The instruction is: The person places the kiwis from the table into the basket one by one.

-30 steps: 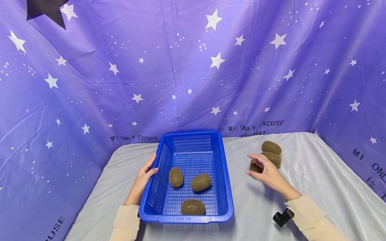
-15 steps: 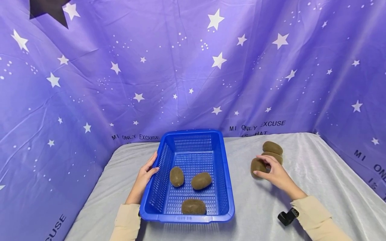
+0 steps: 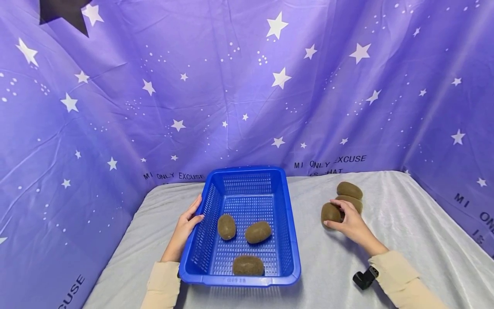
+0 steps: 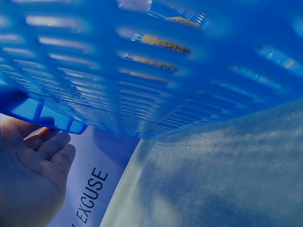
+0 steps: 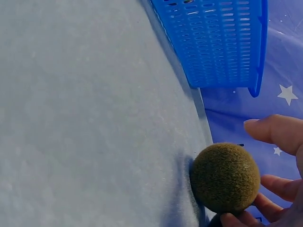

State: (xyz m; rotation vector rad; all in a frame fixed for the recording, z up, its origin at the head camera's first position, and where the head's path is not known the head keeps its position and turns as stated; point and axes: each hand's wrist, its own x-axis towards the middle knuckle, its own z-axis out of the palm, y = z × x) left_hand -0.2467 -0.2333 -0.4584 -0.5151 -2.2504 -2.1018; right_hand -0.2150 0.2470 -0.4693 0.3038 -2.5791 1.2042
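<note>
My left hand [image 3: 184, 229] rests against the left rim of a blue plastic basket [image 3: 291, 234]; its index fingertip and thumb tip lie at the edge. From below, the left wrist view shows loosely bent fingers [image 4: 52, 145] beside that rim. Three brown fuzzy kiwis lie in the basket, one [image 3: 248, 265] near the front. To its right, my right hand [image 3: 353, 223] is beside the nearest kiwi [image 3: 329, 215] on the table. In the right wrist view, the thumb stands apart from this kiwi [image 5: 225, 177] while other fingertips sit close behind it.
Two more kiwis lie behind the right hand, the farther one [image 3: 349, 190] fully visible. A pale grey cloth [image 3: 386, 206] covers the table. A purple star-printed curtain [image 3: 239, 86] surrounds it on the back and sides.
My right hand has drawn back to the right, uncovering the nearest kiwi, then shifted slightly left. My left hand and the basket stay in place.
</note>
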